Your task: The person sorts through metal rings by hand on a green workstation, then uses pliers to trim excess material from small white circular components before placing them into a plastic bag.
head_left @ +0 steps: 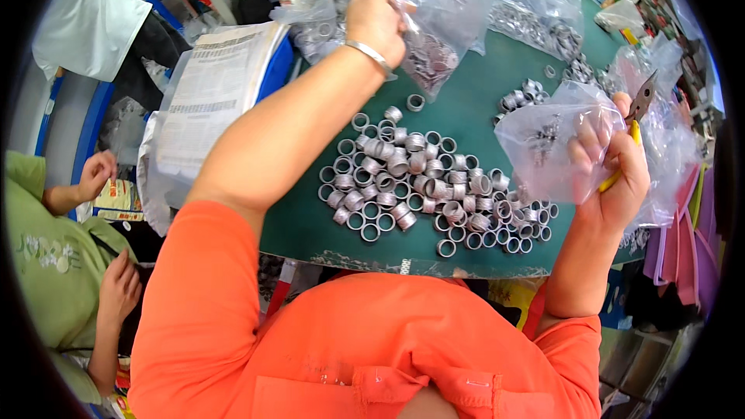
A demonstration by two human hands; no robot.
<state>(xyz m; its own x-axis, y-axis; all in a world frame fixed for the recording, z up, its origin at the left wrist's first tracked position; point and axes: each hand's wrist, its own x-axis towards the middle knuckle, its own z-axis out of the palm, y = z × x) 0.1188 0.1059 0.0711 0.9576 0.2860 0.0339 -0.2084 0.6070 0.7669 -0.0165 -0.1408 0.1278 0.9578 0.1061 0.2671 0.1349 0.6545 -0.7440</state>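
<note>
Overhead, the left hand (376, 19) grips a bag (434, 8) at upper centre; the right hand (617, 167) clutches another bag (551, 143) and pliers (638, 105) above rings (419, 182).

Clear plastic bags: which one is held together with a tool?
The small clear bag in the right hand, which also grips yellow-handled pliers. The left hand holds a larger bag alone; other bags lie on the green table.

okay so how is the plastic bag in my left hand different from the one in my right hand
The bag in the left hand, a far bag, is larger and holds a heap of flat metal pieces. The near bag in the right hand is smaller and nearly empty; that hand also holds yellow-handled pliers. Both are clear plastic.
</note>
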